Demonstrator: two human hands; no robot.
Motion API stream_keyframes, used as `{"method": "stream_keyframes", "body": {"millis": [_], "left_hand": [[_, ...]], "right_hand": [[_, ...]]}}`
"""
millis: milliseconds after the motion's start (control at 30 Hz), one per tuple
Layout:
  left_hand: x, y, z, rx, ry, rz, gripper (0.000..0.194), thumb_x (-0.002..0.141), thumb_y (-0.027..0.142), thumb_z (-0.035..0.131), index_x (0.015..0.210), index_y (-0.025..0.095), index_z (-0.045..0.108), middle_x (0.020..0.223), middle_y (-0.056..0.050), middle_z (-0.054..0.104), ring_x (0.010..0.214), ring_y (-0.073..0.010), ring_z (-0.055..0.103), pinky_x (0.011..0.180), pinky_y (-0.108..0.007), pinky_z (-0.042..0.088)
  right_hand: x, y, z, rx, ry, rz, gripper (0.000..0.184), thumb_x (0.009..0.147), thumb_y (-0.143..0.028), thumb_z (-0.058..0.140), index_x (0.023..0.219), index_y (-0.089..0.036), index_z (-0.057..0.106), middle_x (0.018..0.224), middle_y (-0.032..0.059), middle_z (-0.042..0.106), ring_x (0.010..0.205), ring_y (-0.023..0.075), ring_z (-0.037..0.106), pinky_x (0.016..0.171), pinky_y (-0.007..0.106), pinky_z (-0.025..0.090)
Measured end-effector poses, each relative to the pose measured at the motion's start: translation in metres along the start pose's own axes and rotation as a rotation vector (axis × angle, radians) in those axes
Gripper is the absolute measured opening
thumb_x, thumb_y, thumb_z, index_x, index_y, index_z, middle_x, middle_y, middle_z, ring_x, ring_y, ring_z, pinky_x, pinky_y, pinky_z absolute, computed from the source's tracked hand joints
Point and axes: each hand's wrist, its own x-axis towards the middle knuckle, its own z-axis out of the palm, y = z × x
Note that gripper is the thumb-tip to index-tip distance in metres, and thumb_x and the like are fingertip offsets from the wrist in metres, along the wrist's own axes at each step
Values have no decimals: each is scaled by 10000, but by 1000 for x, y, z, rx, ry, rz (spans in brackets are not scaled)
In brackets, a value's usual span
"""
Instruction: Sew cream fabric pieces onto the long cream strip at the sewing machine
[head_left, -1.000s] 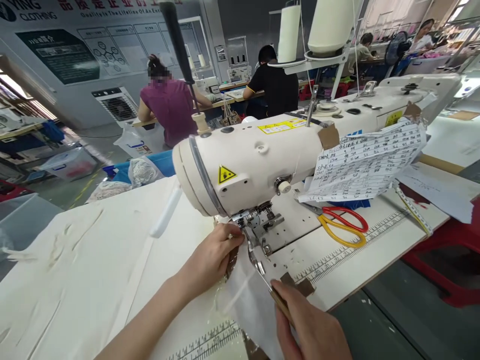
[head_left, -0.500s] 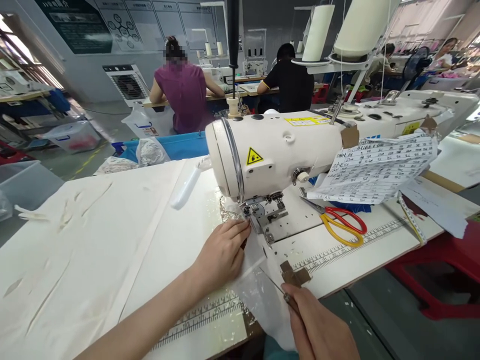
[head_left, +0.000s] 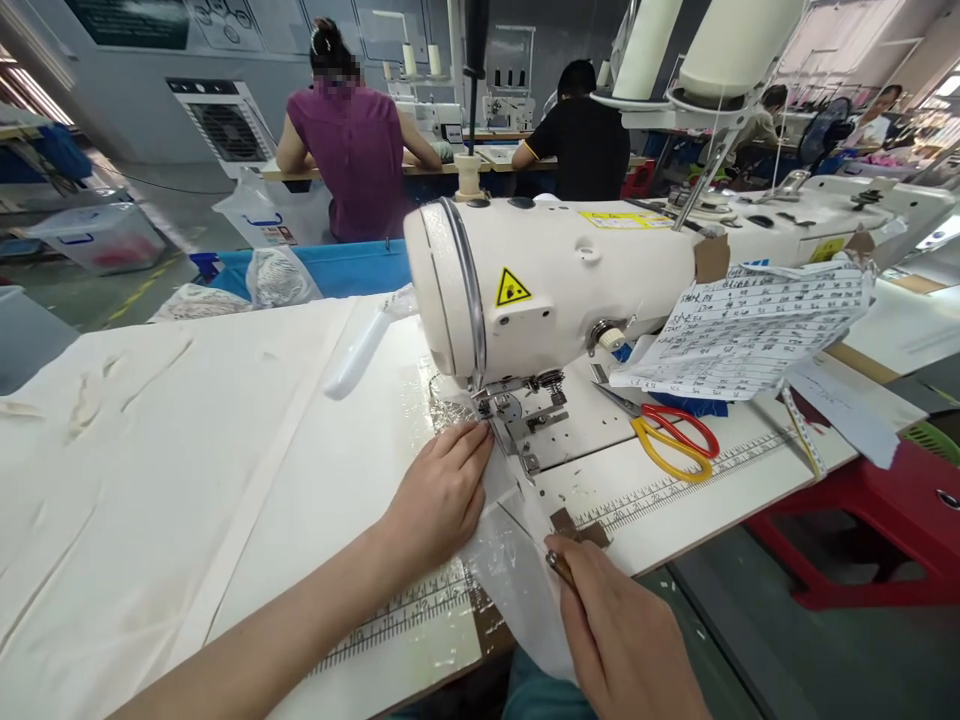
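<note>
White thin fabric [head_left: 517, 585] runs over the table's front edge up to the needle area of a white sewing machine [head_left: 555, 290]. My left hand [head_left: 441, 490] is on the fabric just in front of the presser foot, its fingers closed together at the cloth edge; the thumb is mostly hidden. In my right hand [head_left: 619, 620] is an awl [head_left: 556, 562], its brass collar and part of a wooden handle showing. The awl's thin shaft points up and left over the fabric. Scissors [head_left: 671, 440] with red and yellow handles lie to the right of the needle.
A large white cloth [head_left: 172, 480] covers the table on the left. Handwritten paper [head_left: 750, 325] hangs against the machine arm. Printed rulers [head_left: 645, 500] run along the table. A red stool [head_left: 877, 530] stands at right. Co-workers [head_left: 349, 150] sit ahead, facing away.
The camera view has shifted slightly, so the room and table appear moved. My right hand with the awl sits a little nearer the machine. The left hand stays by the presser foot.
</note>
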Motion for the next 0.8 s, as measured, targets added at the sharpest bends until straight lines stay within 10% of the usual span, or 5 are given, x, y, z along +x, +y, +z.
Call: {"method": "stream_keyframes", "body": {"millis": [800], "left_hand": [[-8, 16, -11, 29, -82, -2, 486, 950, 207, 374, 1395, 42, 481, 1435, -187, 506, 1347, -320, 446, 1105, -478, 380]], "right_hand": [[25, -6, 0, 39, -72, 28, 316, 999, -105, 356, 1284, -157, 481, 1029, 122, 692, 827, 266, 718, 581, 345, 590]]}}
